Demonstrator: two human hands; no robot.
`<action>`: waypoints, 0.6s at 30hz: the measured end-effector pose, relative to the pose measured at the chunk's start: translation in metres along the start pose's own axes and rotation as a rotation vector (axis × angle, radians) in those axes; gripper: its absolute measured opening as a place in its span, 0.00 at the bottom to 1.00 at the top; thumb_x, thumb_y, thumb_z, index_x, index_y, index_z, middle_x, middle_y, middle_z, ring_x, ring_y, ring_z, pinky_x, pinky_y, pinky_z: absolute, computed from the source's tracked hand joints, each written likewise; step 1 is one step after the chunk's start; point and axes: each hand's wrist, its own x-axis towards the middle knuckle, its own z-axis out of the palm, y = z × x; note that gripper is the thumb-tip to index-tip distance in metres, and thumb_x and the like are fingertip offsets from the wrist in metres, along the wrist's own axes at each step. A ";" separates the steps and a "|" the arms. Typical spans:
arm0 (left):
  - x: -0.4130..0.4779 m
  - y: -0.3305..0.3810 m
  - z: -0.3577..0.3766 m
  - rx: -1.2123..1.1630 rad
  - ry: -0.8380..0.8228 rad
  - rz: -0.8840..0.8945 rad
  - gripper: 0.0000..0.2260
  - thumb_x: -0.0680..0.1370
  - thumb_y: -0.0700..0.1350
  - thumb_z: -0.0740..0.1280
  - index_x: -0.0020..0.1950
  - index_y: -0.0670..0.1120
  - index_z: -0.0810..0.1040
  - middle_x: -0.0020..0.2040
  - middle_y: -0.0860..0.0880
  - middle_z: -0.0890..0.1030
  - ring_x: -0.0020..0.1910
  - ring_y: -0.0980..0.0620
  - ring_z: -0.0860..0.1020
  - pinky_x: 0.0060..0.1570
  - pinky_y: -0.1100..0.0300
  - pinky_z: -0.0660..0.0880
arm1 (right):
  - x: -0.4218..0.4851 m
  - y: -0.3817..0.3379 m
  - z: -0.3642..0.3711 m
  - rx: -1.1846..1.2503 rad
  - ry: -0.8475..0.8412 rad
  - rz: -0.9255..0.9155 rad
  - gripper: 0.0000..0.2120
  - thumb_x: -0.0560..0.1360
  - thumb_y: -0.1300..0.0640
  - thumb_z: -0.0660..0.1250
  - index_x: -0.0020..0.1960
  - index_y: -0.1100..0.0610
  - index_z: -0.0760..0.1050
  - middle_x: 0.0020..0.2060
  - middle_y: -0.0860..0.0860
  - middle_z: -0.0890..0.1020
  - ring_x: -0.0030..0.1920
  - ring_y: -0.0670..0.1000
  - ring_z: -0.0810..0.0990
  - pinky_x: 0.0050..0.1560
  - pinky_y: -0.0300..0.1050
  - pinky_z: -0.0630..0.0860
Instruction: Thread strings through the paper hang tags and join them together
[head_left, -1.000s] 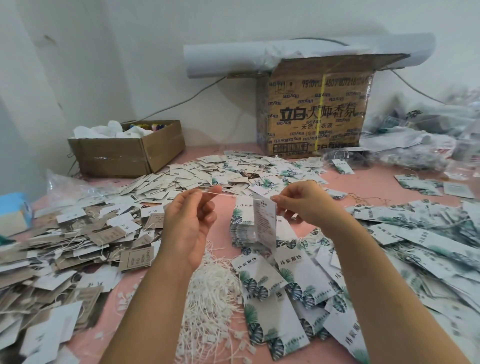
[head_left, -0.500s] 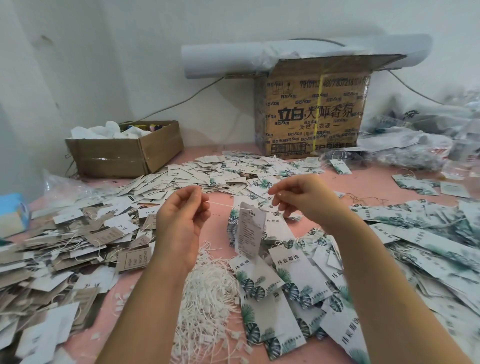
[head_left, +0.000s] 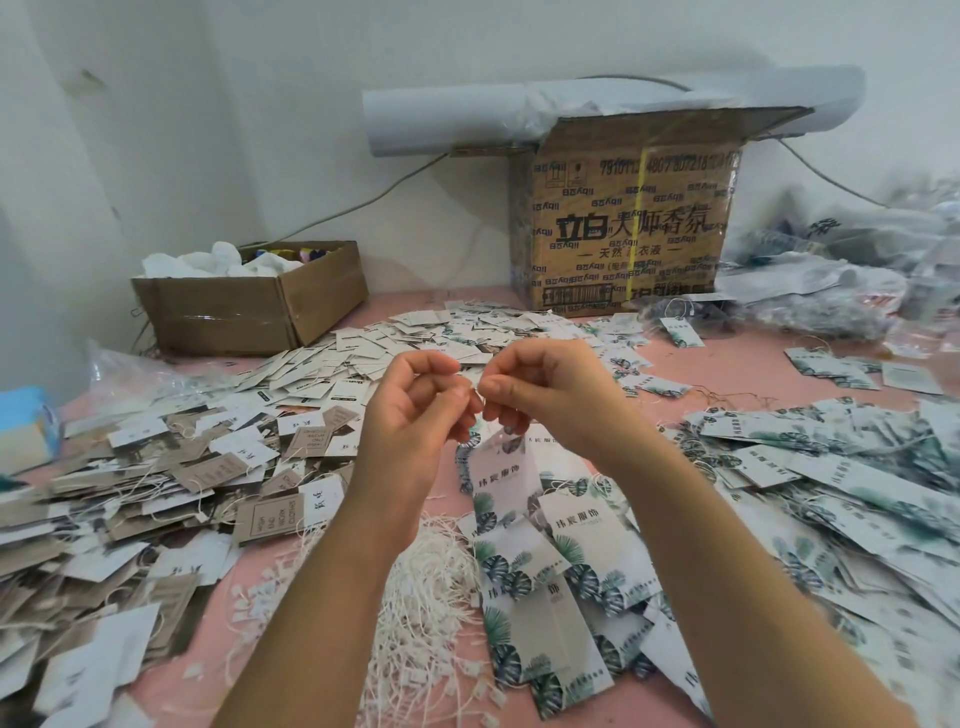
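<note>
The string lost between left hand (head_left: 415, 415) and right hand (head_left: 553, 397), top of hanging tag (head_left: 500, 467) behind them, far-right bags (head_left: 836, 270) blurry.

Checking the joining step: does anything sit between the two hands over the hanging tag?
Nothing visible does: the left hand and right hand pinch the string fingertip to fingertip, the hang tag dangling below.

Soft, even, fairly bright light; source not visible. Shadows faint, no hard glare. Wide-angle bending at the edges. Plastic bags (head_left: 857, 270) top right and tags (head_left: 883, 519) at the right edge are smeared; centre is sharp.
</note>
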 end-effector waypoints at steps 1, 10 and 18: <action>0.000 0.000 0.000 0.006 -0.005 0.005 0.08 0.77 0.33 0.62 0.47 0.46 0.73 0.32 0.53 0.78 0.33 0.57 0.76 0.34 0.65 0.74 | 0.000 0.000 0.001 -0.005 0.016 -0.010 0.07 0.73 0.66 0.68 0.37 0.56 0.76 0.26 0.46 0.79 0.27 0.43 0.75 0.29 0.40 0.75; -0.003 0.002 0.002 0.077 -0.006 0.038 0.08 0.76 0.32 0.63 0.47 0.46 0.72 0.35 0.48 0.77 0.31 0.58 0.75 0.34 0.66 0.74 | 0.001 -0.003 0.006 -0.028 0.024 -0.005 0.07 0.75 0.65 0.65 0.39 0.58 0.74 0.29 0.49 0.77 0.27 0.44 0.73 0.30 0.41 0.74; -0.002 -0.001 -0.001 0.231 0.034 0.004 0.02 0.75 0.41 0.68 0.44 0.47 0.80 0.33 0.54 0.82 0.31 0.61 0.77 0.33 0.69 0.74 | 0.002 -0.005 0.009 -0.124 0.074 -0.014 0.10 0.76 0.64 0.64 0.37 0.54 0.72 0.29 0.47 0.74 0.26 0.42 0.72 0.29 0.38 0.73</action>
